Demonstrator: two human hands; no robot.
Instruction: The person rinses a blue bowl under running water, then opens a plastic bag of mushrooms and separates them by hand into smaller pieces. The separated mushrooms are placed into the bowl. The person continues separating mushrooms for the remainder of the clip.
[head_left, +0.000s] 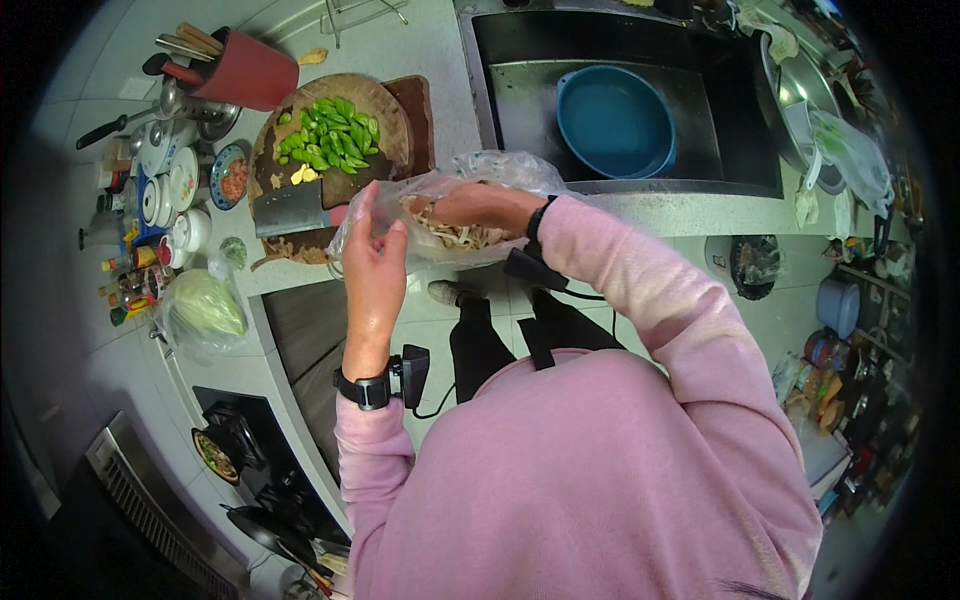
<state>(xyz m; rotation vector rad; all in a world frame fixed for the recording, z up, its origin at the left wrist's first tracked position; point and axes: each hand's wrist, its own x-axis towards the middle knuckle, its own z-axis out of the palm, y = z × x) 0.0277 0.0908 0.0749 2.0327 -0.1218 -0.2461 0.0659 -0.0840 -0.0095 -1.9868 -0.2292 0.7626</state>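
My left hand (375, 262) holds the left edge of a clear plastic bag (442, 255) between thumb and fingers. Inside the bag's opening is my right hand (480, 206), its fingers at a heap of pale, thin strips of food (469, 234); whether they grip any is hidden. Behind the bag, a round wooden chopping board (390, 120) bears cut green peppers (337, 135) and a few yellowish slices (304, 174). A cleaver (289, 210) lies across the board's near edge, its pinkish-red handle partly behind the bag.
The sink (525, 112) at the right holds a blue plastic basin (619, 120). Left of the board stand a patterned bowl of pinkish chopped food (229, 177), a red knife holder (251, 71), bottles and lidded dishes. A bagged green vegetable (204, 304) lies near the counter corner, beyond which is a stove (262, 442).
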